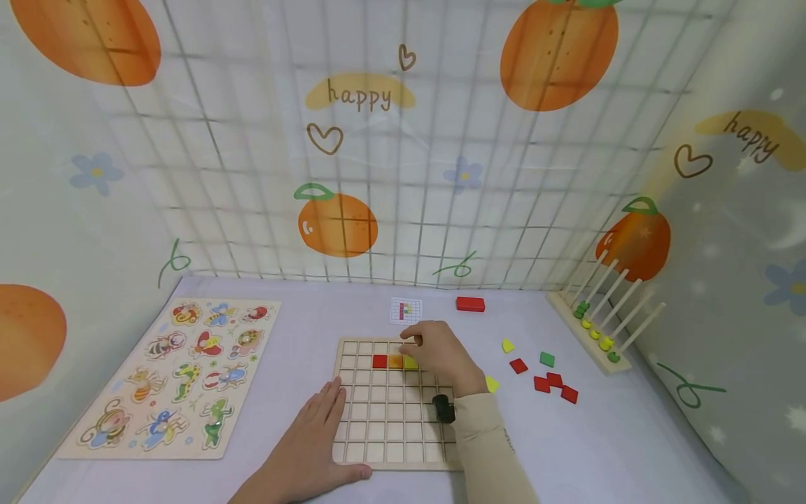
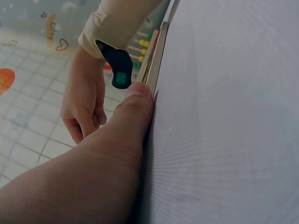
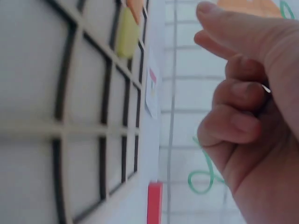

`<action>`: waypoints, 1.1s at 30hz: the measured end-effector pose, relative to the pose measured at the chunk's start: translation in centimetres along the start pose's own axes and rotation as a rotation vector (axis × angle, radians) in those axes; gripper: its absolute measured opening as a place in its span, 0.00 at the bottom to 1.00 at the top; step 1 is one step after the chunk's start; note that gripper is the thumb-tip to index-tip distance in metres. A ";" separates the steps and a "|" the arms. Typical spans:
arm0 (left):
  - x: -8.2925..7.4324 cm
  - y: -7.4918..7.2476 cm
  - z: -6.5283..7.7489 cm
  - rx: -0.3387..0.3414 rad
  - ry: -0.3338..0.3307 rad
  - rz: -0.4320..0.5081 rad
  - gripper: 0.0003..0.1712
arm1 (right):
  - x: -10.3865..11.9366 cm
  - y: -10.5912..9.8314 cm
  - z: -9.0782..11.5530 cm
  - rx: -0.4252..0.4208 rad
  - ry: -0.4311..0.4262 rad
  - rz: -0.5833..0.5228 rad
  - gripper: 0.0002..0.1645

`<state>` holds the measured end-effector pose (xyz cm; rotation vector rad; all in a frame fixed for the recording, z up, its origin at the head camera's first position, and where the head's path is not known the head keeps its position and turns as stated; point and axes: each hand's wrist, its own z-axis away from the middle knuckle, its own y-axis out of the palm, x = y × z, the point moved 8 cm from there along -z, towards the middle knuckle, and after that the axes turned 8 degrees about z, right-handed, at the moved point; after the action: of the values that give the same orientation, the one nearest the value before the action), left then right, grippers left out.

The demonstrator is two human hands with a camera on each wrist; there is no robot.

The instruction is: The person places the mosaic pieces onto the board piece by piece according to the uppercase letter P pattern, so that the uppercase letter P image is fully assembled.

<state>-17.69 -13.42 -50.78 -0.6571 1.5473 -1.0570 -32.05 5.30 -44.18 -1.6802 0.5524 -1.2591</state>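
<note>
head: the right hand (image 1: 441,353) hovers by red, orange and yellow tiles (image 1: 394,362), rowed near the grid board's (image 1: 393,430) far edge; tile-laying seems in hand, the next move probably calling for another loose tile (image 1: 547,359) (a pattern card (image 1: 406,311) lies beyond). left hand (image 1: 308,437): fingers together, thumb spread.

left wrist: its thumb touches the board, above pale tabletop (image 2: 224,116).

right wrist: forefinger and thumb slightly apart, pinching nothing visible; printed curtain (image 3: 187,93) behind.

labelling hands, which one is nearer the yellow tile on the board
Right: the right hand hovers close to the yellow tile; the left hand is farther, at the left edge of the board.
</note>
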 end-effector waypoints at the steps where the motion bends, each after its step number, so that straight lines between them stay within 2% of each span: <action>1: 0.0 0.0 0.0 -0.002 0.000 0.001 0.80 | -0.4 -0.3 0.1 -0.006 0.008 -0.009 0.15; 7: 0.0 0.0 0.1 -0.019 0.007 -0.002 0.80 | -2.5 -1.8 0.7 -0.038 0.066 -0.022 0.16; 15: 0.1 0.1 0.0 -0.016 0.002 -0.007 0.80 | -6.4 -3.5 1.9 -0.075 0.203 -0.052 0.17; 24: 0.0 0.1 -0.1 -0.010 0.012 -0.018 0.80 | -11.0 -6.3 4.4 -0.120 0.268 -0.079 0.18; 33: -0.2 -0.1 0.0 -0.011 0.014 -0.009 0.80 | -14.7 -8.3 7.5 -0.124 0.350 -0.139 0.22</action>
<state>-17.65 -13.35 -50.57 -0.6664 1.5650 -1.0625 -32.14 23.76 -44.51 -1.6297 0.7446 -1.6659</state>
